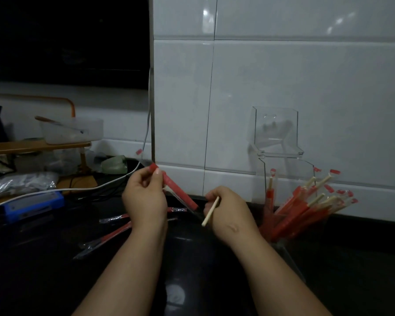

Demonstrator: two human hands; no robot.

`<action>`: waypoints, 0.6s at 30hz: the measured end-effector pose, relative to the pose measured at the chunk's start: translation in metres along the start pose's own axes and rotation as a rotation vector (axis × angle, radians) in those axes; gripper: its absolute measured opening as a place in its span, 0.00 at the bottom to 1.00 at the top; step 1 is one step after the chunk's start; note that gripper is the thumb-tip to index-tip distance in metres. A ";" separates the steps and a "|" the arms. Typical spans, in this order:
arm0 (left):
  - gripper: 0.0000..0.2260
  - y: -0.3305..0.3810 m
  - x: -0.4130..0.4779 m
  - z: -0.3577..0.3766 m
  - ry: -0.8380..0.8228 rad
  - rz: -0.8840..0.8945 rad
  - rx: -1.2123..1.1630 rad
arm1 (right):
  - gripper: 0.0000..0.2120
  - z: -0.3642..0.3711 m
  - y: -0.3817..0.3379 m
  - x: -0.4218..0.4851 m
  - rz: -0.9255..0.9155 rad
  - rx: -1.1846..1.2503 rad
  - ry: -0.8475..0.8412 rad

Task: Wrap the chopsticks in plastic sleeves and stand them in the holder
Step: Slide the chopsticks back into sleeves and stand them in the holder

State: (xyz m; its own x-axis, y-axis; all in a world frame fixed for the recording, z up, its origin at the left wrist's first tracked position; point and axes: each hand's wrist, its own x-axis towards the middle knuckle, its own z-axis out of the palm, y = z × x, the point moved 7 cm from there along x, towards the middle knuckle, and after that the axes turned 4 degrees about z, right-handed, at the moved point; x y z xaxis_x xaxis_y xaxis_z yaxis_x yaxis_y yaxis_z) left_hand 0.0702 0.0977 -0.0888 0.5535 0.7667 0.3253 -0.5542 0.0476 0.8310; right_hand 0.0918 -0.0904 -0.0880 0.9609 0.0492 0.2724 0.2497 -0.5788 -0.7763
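Mid-sleeving: left hand point(144, 197) pinches red sleeve point(180, 192); right hand point(228, 210) grips bare chopstick point(211, 210). Next, likely: tip must meet sleeve's mouth, then holder point(290, 215).

One bare chopstick point(211, 210); one held red sleeve point(180, 193); one clear holder point(275, 133); about four loose sleeves point(115, 233); ten-odd wrapped chopsticks point(294, 210).

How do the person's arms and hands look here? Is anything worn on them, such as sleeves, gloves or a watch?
Nothing worn shows. The left hand and right hand are bare: no gloves, rings or watch visible. Both forearms are bare down to the picture's edge, so no cuff is seen. The right hand's back bears a small oval mark near the wrist.
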 end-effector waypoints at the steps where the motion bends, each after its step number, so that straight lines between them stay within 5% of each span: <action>1: 0.06 0.003 -0.001 0.003 -0.033 0.039 0.038 | 0.07 -0.004 -0.004 0.000 -0.036 0.087 0.047; 6: 0.08 0.013 -0.010 0.010 -0.139 0.169 0.174 | 0.14 -0.015 -0.015 -0.002 -0.060 0.563 0.143; 18: 0.15 0.026 -0.021 0.020 -0.250 0.362 0.346 | 0.05 -0.042 -0.052 -0.032 -0.421 0.837 0.164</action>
State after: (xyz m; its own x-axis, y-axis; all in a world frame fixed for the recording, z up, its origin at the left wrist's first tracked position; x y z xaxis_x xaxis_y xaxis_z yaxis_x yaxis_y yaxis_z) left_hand 0.0568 0.0697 -0.0649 0.5198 0.5176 0.6796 -0.5236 -0.4355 0.7322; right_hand 0.0426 -0.0960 -0.0322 0.7596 -0.0312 0.6496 0.6374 0.2342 -0.7341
